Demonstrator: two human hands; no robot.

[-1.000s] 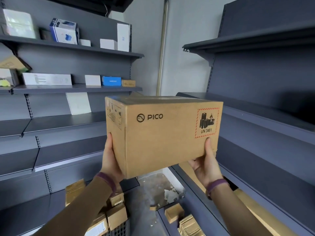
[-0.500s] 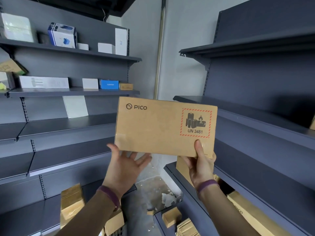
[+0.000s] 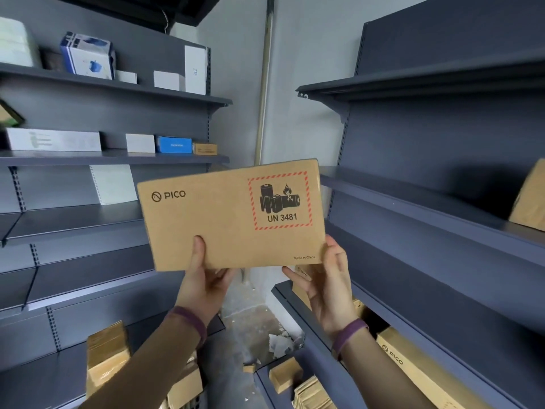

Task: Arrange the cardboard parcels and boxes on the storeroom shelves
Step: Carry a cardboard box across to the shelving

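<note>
I hold a brown PICO cardboard box (image 3: 230,219) with a red-hatched UN 3481 battery label up at chest height in the aisle, its printed face toward me and slightly tilted. My left hand (image 3: 203,278) grips its lower edge from below, thumb on the front face. My right hand (image 3: 327,281) holds the lower right corner, thumb along the side edge. The box hangs between the left shelves (image 3: 88,215) and the right shelf (image 3: 413,199), touching neither.
The upper left shelves carry white, blue and small brown boxes (image 3: 174,144). Another cardboard box (image 3: 529,199) sits on the right shelf at the frame edge. A long PICO carton (image 3: 413,367) lies on a lower right shelf. Small parcels (image 3: 107,355) are stacked low left.
The box has risen and turned so only its flat printed face shows. My left hand went from the box's side, briefly open beneath it, to gripping the lower edge; my right shifted to the corner.
</note>
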